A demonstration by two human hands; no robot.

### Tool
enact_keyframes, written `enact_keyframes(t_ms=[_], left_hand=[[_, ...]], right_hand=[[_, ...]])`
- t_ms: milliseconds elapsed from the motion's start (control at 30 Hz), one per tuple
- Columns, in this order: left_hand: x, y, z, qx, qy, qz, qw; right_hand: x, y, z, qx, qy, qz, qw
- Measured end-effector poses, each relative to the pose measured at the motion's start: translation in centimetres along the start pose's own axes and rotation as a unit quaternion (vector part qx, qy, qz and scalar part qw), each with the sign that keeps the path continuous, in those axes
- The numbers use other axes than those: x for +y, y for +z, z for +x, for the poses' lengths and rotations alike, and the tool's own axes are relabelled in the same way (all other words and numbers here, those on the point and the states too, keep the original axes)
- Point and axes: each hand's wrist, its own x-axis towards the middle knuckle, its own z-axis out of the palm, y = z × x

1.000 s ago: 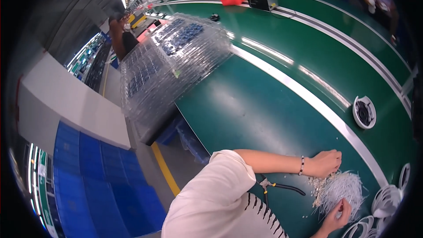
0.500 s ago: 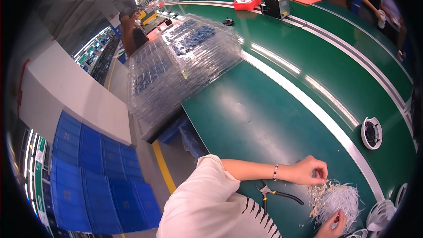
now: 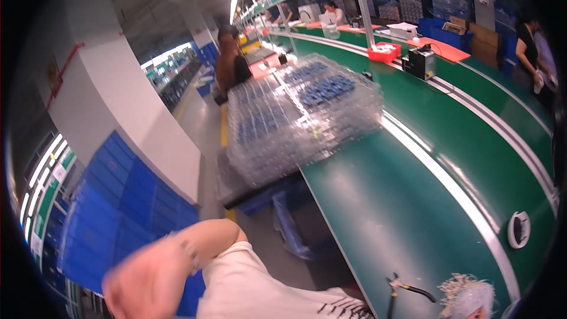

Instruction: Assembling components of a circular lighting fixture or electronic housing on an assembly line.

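My left hand (image 3: 147,277) is lifted off to the left, away from the bench, in front of the blue panels. Motion smears its fingers, so its grip and anything in it cannot be made out. A bundle of thin white strands (image 3: 472,298) with beige ends lies on the green bench at the lower right. Only a sliver of my right hand (image 3: 477,315) shows at the lower edge, against this bundle; its fingers are mostly hidden. Beside the bundle lie cutting pliers (image 3: 401,286) with black and yellow handles, their jaws apart and no hand on them.
Stacked clear plastic trays (image 3: 307,112) with blue parts cover the far end of the green bench (image 3: 378,201). On the conveyor (image 3: 466,153) sit a white round housing (image 3: 519,230), a dark box device (image 3: 419,63) and a red bin (image 3: 384,52). Blue panels (image 3: 124,201) stand left. Other people are farther off.
My left hand has left the white strands and swung far to the left, over the bench edge. The view has shifted, so the bench and strands appear lower; less of my right hand shows.
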Motion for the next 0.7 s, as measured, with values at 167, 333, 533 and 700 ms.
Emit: enact_keyframes(t_ms=[167, 333, 533, 700], left_hand=[[-24.6, -3.5, 10.8, 0.022, 0.33, 0.321, 0.887], [-42.3, 0.8, 4.7, -0.293, -0.268, 0.574, 0.717], [-35.5, 1.6, 7.9, -0.127, -0.221, 0.46, 0.851], [-31.1, 1.6, 7.5, -0.022, -0.168, 0.312, 0.935]], right_hand=[[-1.6, 2.5, 0.4, -0.023, -0.075, 0.037, 0.996], [-4.8, 0.5, 1.1, -0.009, -0.179, 0.014, 0.984], [-9.1, -0.7, 0.2, 0.045, -0.211, 0.031, 0.976], [-9.5, -1.3, -0.2, 0.028, -0.217, 0.06, 0.974]])
